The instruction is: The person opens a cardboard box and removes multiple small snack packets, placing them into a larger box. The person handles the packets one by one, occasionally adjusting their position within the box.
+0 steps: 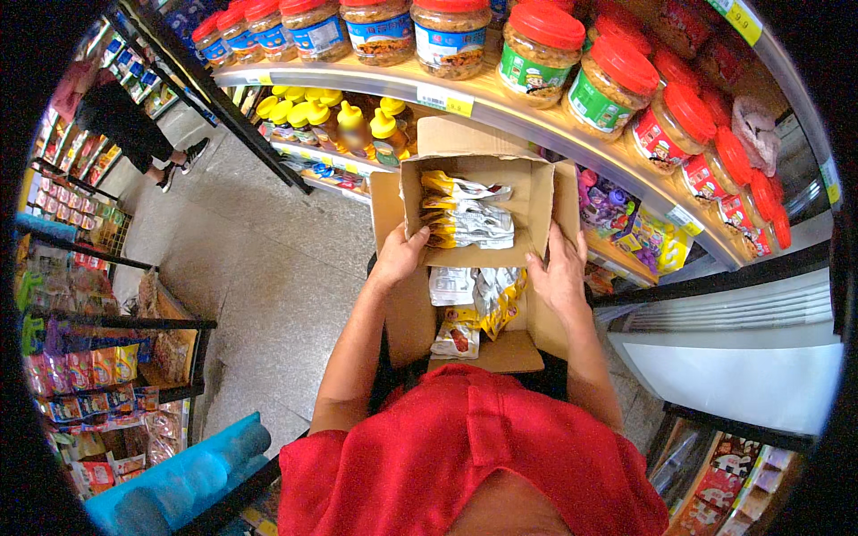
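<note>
Between my two hands is a small open cardboard box (529, 201), with several silver-and-yellow snack packets (472, 221) lined up along its left part. My left hand (401, 253) grips the near left corner, thumb on the rim. On the right side, my right hand (558, 264) holds the near right corner, its thumb at the near wall. Beneath the small box stands a larger cardboard box (412, 315) with its flaps open. More yellow-and-white packets (462, 335) lie loose inside the larger one, partly hidden by the small box.
Red-lidded plastic jars (541, 53) fill the wooden shelf (493, 90) ahead, above yellow-capped bottles (352, 127). A person (120, 120) stands in the aisle at upper left. Snack racks (110, 321) line the left; a white freezer cabinet (730, 368) is at right.
</note>
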Available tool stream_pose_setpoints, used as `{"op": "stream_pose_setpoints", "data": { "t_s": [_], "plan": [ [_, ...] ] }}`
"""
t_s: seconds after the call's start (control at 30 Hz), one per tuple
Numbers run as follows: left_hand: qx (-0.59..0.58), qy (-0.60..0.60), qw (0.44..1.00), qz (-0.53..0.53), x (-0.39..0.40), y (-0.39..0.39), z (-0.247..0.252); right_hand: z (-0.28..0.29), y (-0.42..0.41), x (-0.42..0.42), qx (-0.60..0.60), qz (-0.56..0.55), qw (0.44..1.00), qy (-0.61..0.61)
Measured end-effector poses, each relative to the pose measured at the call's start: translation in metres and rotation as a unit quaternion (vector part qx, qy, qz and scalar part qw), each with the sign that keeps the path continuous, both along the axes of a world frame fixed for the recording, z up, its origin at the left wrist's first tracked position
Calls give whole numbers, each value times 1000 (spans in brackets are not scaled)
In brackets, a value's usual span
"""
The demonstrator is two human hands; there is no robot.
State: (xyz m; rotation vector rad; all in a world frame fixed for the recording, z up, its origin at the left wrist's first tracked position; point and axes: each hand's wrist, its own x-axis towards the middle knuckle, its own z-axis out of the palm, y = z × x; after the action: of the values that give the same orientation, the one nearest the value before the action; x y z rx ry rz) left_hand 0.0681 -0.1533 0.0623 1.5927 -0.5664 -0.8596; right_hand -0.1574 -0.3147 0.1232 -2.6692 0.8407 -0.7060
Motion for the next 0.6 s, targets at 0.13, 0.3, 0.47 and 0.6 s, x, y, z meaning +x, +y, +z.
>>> {"op": "stream_pose_setpoints", "data": {
  "t_s": [0.13,0.3,0.47,0.6],
  "plan": [
    [9,-95,995,-21,-13,4,29,-4,3,2,11,-66,997,24],
    [59,-147,985,-68,-24,40,86,21,20,-2,-16,-69,996,-60],
    [118,-186,975,13,-19,76,107,35,42,15,-10,3,991,-132],
    [131,-154,977,61,0,79,87,18,43,48,76,-23,993,-89]
  ]
}}
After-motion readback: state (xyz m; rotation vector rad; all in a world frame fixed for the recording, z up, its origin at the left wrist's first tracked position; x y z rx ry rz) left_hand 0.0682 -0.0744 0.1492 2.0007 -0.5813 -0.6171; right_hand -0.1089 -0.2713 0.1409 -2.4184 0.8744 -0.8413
